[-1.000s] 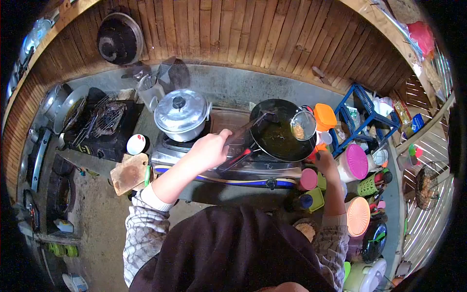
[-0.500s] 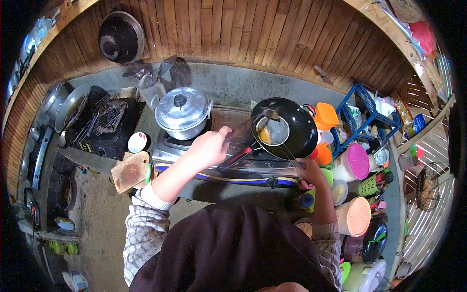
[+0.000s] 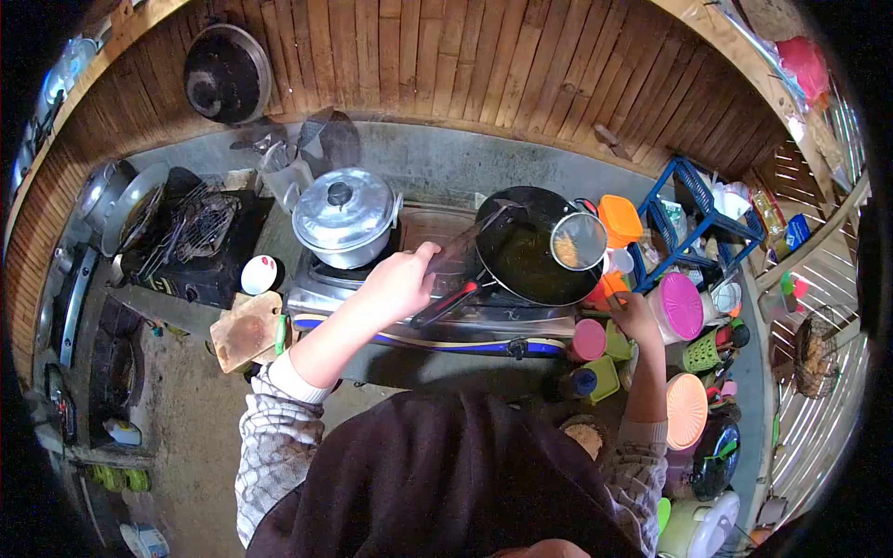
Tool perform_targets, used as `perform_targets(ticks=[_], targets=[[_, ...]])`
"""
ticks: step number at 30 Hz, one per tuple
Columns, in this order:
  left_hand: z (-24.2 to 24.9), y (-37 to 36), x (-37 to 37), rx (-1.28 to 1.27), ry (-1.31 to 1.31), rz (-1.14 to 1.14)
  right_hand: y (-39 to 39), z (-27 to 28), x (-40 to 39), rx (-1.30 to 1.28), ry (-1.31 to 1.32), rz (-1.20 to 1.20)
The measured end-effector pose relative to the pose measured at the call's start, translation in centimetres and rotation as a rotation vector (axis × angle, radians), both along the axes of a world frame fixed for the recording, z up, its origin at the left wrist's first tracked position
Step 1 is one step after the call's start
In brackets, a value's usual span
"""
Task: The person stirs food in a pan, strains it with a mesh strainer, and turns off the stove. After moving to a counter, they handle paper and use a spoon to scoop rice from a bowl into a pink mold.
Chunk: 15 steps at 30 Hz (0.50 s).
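Observation:
My left hand [image 3: 402, 281] is closed round the handle of a dark spatula [image 3: 458, 244], in front of the lidded pot. The spatula's tip rests at the upper left inside a black wok [image 3: 526, 265], which holds dark, shiny liquid that looks like oil. My right hand [image 3: 634, 318] grips a round wire strainer [image 3: 579, 240] by its handle. The strainer's mesh is over the wok's right rim, with small golden-brown pieces in it. The wok's red-and-black handle [image 3: 456, 299] points toward me, with neither hand on it.
A lidded silver pot [image 3: 344, 219] stands on the stove's [image 3: 433, 325] left burner. Right of the wok are an orange container [image 3: 619, 221], a blue rack [image 3: 702, 219] and a pink-lidded tub [image 3: 681, 307]. A cutting board [image 3: 246, 332] and a second stove [image 3: 195, 242] lie left.
My right hand and the strainer have moved right, from over the middle of the wok to its right rim. The spatula's tip has shifted slightly up and left; my left hand has barely moved.

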State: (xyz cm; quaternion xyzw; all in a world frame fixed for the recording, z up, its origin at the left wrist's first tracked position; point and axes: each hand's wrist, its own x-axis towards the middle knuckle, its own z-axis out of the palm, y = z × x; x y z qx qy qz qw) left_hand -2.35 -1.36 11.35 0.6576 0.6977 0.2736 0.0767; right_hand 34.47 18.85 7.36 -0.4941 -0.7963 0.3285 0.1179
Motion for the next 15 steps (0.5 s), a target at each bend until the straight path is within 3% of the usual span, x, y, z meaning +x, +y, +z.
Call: perform_targets(ticks=[2,3,5,8,15], targets=[[-0.5,0.2,0.0,0.019,-0.018,-0.010,0.4,-1.2,0.7,0.357,-0.057,0.020],[-0.5,0.3,0.0,0.021,-0.017,-0.011,0.6,-1.4,0.8,0.359,-0.057,0.019],[-0.5,0.2,0.2,-0.021,-0.011,0.009,0.9,-1.7,0.7,0.239,-0.173,0.069],[-0.8,0.2,0.2,-0.026,0.013,0.012,-0.1,-1.0,0.4,0.072,-0.003,0.087],[-1.2,0.2,0.3,-0.071,0.027,0.050,-0.4,-1.9,-3.0,-0.213,-0.068,0.198]])
